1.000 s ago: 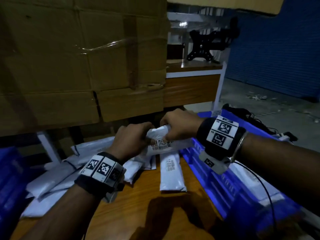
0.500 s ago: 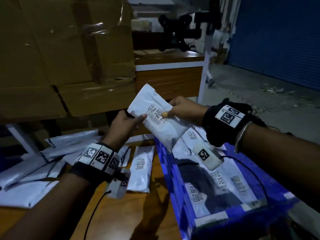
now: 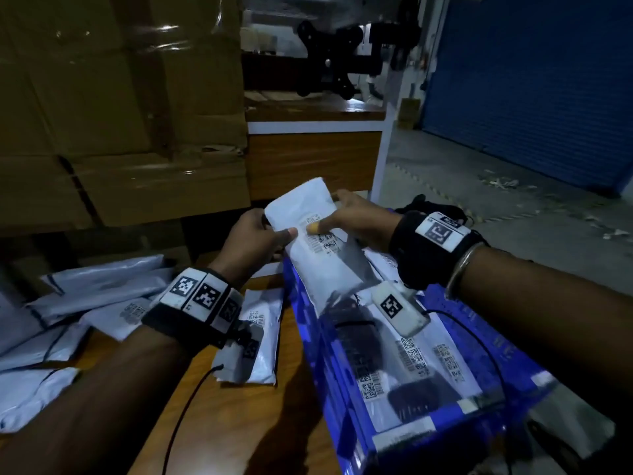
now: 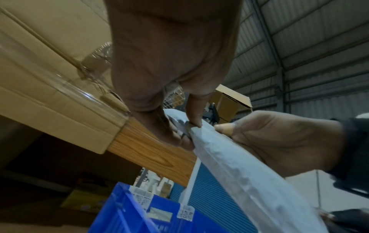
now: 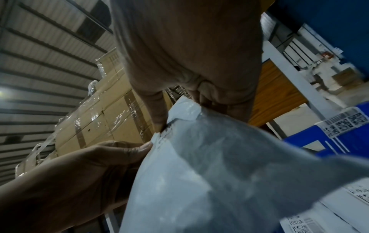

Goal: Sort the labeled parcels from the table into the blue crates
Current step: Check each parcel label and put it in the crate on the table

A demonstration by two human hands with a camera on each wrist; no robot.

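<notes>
Both hands hold one white labeled parcel (image 3: 320, 255) up over the far end of the blue crate (image 3: 301, 303). My left hand (image 3: 255, 234) pinches its left edge between thumb and fingers. On the right edge, my right hand (image 3: 349, 217) grips it with the thumb laid across the barcode label. The left wrist view shows the parcel (image 4: 239, 165) pinched at its top edge, and the right wrist view shows the parcel (image 5: 209, 173) hanging below the fingers. Several labeled parcels (image 3: 421, 358) lie flat inside the crate.
More white parcels (image 3: 96, 296) lie piled on the wooden table (image 3: 219, 423) at the left, and one (image 3: 263, 337) lies beside the crate. Taped cardboard boxes (image 3: 120, 114) stand stacked behind. A wooden desk (image 3: 315, 159) and a blue shutter (image 3: 534, 80) stand further back.
The parcel was lifted from the table pile and carried right, over the crate. Both hands still hold it; in the last half second it has lowered slightly toward the crate.
</notes>
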